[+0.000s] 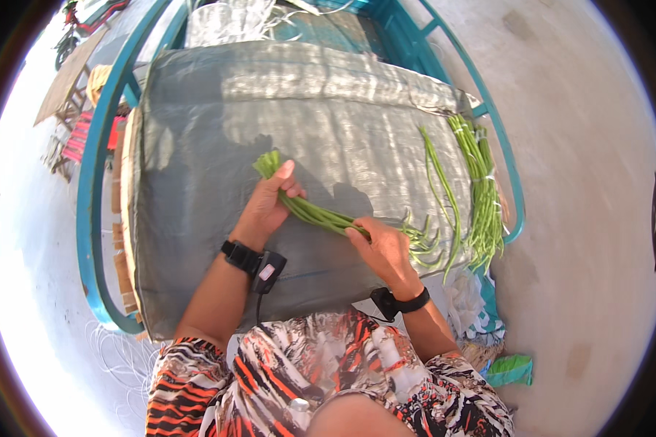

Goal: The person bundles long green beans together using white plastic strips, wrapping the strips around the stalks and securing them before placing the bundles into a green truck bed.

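Note:
A bundle of long green beans [317, 214] stretches between my two hands over a grey tarp-covered surface [284, 116]. My left hand [272, 200] is closed round the bundle near its evenly gathered end, which sticks out past the thumb. Farther along, my right hand [383, 247] is wrapped over the beans, and their loose, curling tips fan out beyond it to the right. Two or so loose long beans [444, 182] lie to the right of that hand. Beside them rests a thicker bunch of long beans [482, 182], tied with pale bands.
A teal metal frame [95, 189] rails the covered surface on both sides. White plastic sheeting [229, 25] lies at the far end. Bags [509, 370] sit on the floor at lower right. A red slatted seat [78, 138] and a wooden table [69, 76] stand at left.

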A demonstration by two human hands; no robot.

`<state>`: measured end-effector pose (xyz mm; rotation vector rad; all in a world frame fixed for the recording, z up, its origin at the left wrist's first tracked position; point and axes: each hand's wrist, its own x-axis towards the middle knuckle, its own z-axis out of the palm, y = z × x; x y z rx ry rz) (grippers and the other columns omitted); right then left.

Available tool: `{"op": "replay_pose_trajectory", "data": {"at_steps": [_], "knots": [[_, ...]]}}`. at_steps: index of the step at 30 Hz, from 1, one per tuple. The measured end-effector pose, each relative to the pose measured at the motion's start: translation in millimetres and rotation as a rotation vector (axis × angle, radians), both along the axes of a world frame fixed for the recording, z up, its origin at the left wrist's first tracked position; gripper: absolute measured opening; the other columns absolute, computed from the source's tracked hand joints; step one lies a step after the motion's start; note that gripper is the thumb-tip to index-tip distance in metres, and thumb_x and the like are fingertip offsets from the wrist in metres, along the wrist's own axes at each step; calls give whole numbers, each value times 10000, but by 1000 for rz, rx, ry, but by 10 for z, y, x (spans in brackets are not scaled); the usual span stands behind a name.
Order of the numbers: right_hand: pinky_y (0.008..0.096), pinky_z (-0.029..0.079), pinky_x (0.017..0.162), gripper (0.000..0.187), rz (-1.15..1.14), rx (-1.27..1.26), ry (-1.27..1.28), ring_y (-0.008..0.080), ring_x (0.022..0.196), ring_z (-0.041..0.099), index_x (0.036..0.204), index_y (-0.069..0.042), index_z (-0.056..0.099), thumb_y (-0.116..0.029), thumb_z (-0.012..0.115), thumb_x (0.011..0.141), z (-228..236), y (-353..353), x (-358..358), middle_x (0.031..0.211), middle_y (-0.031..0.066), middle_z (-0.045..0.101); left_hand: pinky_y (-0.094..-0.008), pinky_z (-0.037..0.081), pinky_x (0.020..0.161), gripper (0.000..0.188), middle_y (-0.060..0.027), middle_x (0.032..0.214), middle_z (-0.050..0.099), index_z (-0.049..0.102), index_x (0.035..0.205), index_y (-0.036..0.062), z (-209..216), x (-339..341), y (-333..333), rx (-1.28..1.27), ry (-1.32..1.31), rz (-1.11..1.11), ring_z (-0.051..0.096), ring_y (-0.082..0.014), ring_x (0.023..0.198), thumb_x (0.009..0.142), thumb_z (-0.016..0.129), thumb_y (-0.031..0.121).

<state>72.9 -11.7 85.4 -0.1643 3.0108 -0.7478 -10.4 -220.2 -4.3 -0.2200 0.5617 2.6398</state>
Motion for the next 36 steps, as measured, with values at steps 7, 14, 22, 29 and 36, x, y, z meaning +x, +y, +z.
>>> {"op": "replay_pose_trajectory", "data": {"at_steps": [7, 14, 22, 29, 36], "knots": [[433, 469, 650, 163, -262, 371, 52, 313, 735, 607, 873, -116, 639, -267, 578, 862, -125, 1350, 146, 800, 109, 631, -340, 480, 726, 220, 63, 636, 422, 471, 778, 154, -57, -15, -31, 51, -7, 30, 474, -92, 611, 921, 576, 285], [434, 472, 776, 217, -339, 467, 188, 315, 1000, 559, 1020, -110, 599, -228, 576, 840, -160, 1925, -643, 1122, 127, 574, -340, 490, 728, 207, 21, 767, 545, 509, 812, 123, 78, -2, -32, -26, -65, 35, 513, -108, 659, 936, 549, 284], [457, 354, 978, 390, -539, 390, 139, 336, 1132, 481, 1178, -121, 544, -259, 587, 816, -584, 2105, -1542, 1184, 122, 554, -326, 493, 740, 180, 35, 724, 494, 543, 871, 131, -34, 28, -66, 75, -28, 4, 542, -144, 748, 941, 538, 296], [407, 468, 711, 263, -490, 347, 105, 309, 767, 621, 951, -65, 608, -269, 591, 785, -614, 2163, -1536, 809, 138, 654, -327, 491, 733, 179, 42, 685, 471, 536, 952, 111, 6, 22, -87, 22, -42, 11, 532, -129, 718, 945, 532, 290], [237, 447, 543, 172, -412, -439, 63, 93, 587, 529, 990, -10, 524, -140, 545, 879, -129, 1266, -1152, 803, 47, 575, -313, 496, 719, 196, 18, 784, 551, 550, 1030, 89, 3, 18, -94, 13, -38, 19, 544, -132, 739, 925, 570, 253]]}}
